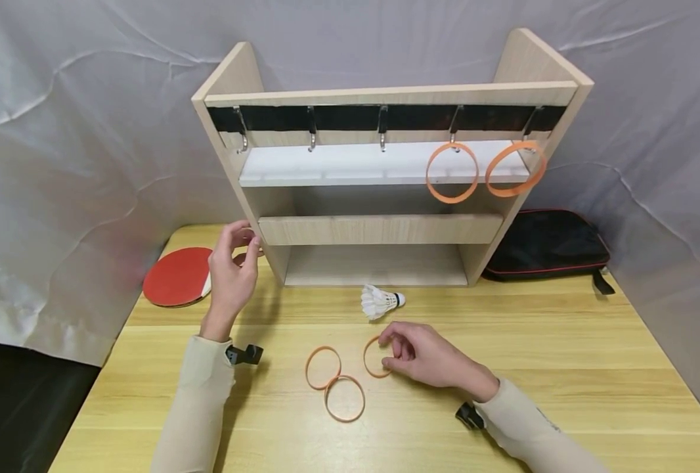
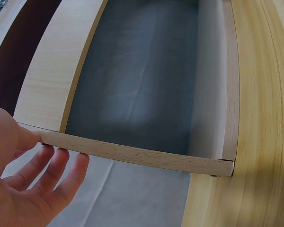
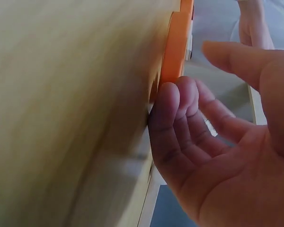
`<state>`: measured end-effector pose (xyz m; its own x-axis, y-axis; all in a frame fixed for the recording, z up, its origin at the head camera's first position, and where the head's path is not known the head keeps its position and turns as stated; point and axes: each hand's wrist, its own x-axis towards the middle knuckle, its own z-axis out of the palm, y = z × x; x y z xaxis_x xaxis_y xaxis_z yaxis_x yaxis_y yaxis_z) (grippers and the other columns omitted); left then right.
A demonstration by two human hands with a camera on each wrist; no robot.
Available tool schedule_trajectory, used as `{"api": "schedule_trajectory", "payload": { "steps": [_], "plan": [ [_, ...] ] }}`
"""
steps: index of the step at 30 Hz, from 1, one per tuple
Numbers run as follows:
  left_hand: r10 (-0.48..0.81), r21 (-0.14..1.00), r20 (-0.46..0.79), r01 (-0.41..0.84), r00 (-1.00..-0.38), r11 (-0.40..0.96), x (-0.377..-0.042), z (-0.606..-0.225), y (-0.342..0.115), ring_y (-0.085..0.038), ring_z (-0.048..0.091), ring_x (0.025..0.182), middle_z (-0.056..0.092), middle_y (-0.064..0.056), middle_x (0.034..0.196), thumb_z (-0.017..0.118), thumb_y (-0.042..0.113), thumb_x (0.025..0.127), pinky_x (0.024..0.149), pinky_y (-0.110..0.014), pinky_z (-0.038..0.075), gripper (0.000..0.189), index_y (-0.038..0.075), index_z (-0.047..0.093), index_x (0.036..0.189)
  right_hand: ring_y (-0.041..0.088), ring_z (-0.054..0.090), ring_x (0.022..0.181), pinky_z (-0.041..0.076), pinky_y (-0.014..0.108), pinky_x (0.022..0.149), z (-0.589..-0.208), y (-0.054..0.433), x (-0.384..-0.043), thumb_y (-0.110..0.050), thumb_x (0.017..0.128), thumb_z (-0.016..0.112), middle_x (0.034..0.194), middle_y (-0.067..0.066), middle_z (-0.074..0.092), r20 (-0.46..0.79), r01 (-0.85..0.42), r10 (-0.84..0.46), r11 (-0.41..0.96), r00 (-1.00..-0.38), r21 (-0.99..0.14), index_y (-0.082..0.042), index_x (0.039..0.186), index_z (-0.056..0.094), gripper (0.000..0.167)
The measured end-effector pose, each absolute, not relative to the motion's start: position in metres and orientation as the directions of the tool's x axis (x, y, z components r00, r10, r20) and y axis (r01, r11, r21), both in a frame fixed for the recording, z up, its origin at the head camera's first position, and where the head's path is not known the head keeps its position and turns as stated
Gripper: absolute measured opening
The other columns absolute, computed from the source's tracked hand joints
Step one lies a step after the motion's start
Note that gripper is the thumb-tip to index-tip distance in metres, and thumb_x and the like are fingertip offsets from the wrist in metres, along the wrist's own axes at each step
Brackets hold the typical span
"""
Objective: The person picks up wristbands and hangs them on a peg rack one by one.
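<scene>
My left hand (image 1: pixel 232 272) is at the left side panel of a wooden shelf rack (image 1: pixel 379 230). In the left wrist view its thumb lies at the panel's front edge (image 2: pixel 132 153) and its bent fingers (image 2: pixel 75 177) reach along the outer face. Low over the table, my right hand (image 1: pixel 429 358) has its fingertips at an orange ring (image 1: pixel 365 358); the right wrist view shows the thumb apart from that ring (image 3: pixel 174 52). Two more orange rings, one upper (image 1: pixel 306 369) and one lower (image 1: pixel 345 420), lie touching each other to its left.
Several metal hooks line the rack's black strip (image 1: pixel 347 118); an orange ring (image 1: pixel 450 200) and another orange ring (image 1: pixel 508 193) hang at the right. A shuttlecock (image 1: pixel 381 302) lies before the rack. A red paddle (image 1: pixel 175 276) is at left, a black case (image 1: pixel 547 243) at right.
</scene>
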<state>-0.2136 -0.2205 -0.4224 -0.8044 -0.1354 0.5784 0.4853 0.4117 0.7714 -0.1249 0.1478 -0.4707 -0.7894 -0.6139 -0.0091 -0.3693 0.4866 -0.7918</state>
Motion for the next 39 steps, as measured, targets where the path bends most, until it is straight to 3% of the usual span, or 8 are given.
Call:
{"api": "schedule_trajectory", "payload": {
  "steps": [9,21,25,29,33,39],
  "plan": [
    [-0.133,0.768,0.583,0.491,-0.801,0.411,-0.2140,-0.4224,-0.2200,-0.020,0.068,0.100,0.073,-0.028,0.113,0.066,-0.006,0.104,0.077,-0.009,0.061,0.033,-0.009,0.060,0.137,-0.001,0.049,0.068,0.047,0.019,0.063,-0.4695,0.1504,-0.1236,-0.007,0.096,0.083,0.080,-0.002,0.059,0.000,-0.383,-0.577,0.543,-0.817,-0.747,-0.005,0.114,0.061,0.028],
    [-0.133,0.773,0.577,0.486,-0.806,0.407,-0.2134,-0.4206,-0.2196,-0.027,0.069,0.102,0.072,-0.029,0.114,0.066,-0.007,0.104,0.079,-0.010,0.062,0.034,-0.009,0.059,0.137,-0.002,0.047,0.065,0.047,0.019,0.067,-0.4673,0.1496,-0.1209,-0.003,0.090,0.087,0.076,-0.001,0.059,-0.026,-0.357,-0.525,0.614,-0.851,-0.704,-0.007,0.113,0.052,0.042],
    [-0.132,0.776,0.573,0.484,-0.809,0.405,-0.2132,-0.4211,-0.2200,-0.029,0.070,0.103,0.072,-0.029,0.115,0.066,-0.006,0.104,0.079,-0.008,0.061,0.034,-0.009,0.059,0.138,-0.001,0.047,0.065,0.046,0.020,0.067,-0.4669,0.1494,-0.1210,-0.005,0.091,0.086,0.077,-0.001,0.059,-0.039,-0.346,-0.513,0.631,-0.857,-0.694,-0.006,0.119,0.054,0.043],
    [-0.130,0.778,0.571,0.483,-0.811,0.403,-0.2130,-0.4210,-0.2200,-0.031,0.071,0.103,0.072,-0.029,0.115,0.066,-0.006,0.104,0.080,-0.008,0.061,0.035,-0.009,0.059,0.138,0.000,0.048,0.067,0.045,0.019,0.064,-0.4663,0.1487,-0.1214,0.000,0.094,0.078,0.080,-0.003,0.059,-0.058,-0.336,-0.510,0.643,-0.858,-0.688,-0.003,0.124,0.062,0.034],
    [-0.129,0.777,0.570,0.481,-0.812,0.405,-0.2128,-0.4208,-0.2200,-0.032,0.071,0.103,0.072,-0.029,0.115,0.066,-0.005,0.104,0.080,-0.009,0.061,0.035,-0.008,0.059,0.138,0.002,0.049,0.070,0.045,0.019,0.062,-0.4659,0.1481,-0.1220,0.007,0.090,0.070,0.082,-0.003,0.058,-0.063,-0.325,-0.506,0.640,-0.860,-0.697,-0.005,0.114,0.069,0.026],
    [-0.131,0.778,0.568,0.477,-0.813,0.409,-0.2122,-0.4208,-0.2203,-0.033,0.071,0.103,0.072,-0.029,0.115,0.067,-0.005,0.104,0.079,-0.007,0.060,0.035,-0.008,0.059,0.138,0.004,0.054,0.074,0.048,0.018,0.065,-0.4640,0.1471,-0.1220,0.006,0.087,0.072,0.085,-0.003,0.062,-0.056,-0.311,-0.494,0.628,-0.868,-0.713,-0.009,0.099,0.070,0.020]
  ]
}}
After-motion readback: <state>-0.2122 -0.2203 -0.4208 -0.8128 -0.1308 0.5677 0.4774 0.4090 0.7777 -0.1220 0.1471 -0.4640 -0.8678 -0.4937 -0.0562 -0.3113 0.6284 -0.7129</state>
